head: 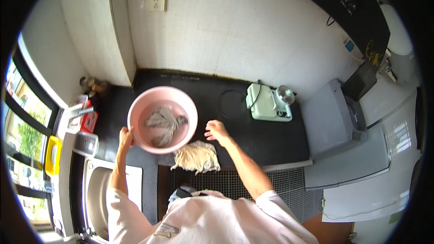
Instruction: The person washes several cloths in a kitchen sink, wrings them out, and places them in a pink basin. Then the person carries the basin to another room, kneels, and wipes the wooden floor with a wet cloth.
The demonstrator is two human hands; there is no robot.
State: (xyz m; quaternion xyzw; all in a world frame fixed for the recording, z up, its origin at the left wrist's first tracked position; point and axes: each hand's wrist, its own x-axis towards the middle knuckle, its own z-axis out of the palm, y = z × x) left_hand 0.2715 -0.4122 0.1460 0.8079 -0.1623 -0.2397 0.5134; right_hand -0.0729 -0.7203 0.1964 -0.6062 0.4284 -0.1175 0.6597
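Observation:
A pink plastic basin (137, 108) stands on the black countertop (230, 149) before me. Inside it lies a wet-looking grey cloth (162, 118), crumpled, in what looks like shallow water. My left hand (126, 137) grips the basin's rim at its left side, the fingers partly hidden. Off to the right of the basin, my right hand (217, 131) is held over the countertop with fingers apart and nothing in them. Between that hand and the basin, a crumpled cream cloth (197, 157) hangs partly over the counter's front edge.
A pale green kitchen appliance (262, 103) with a clear bowl and black cable sits at the right. Beyond it stands a grey top-loading machine (322, 118). At the left are a steel sink (98, 193), a clear plastic container (85, 144), a red box (90, 118) and a yellow plastic item (53, 156) by the window.

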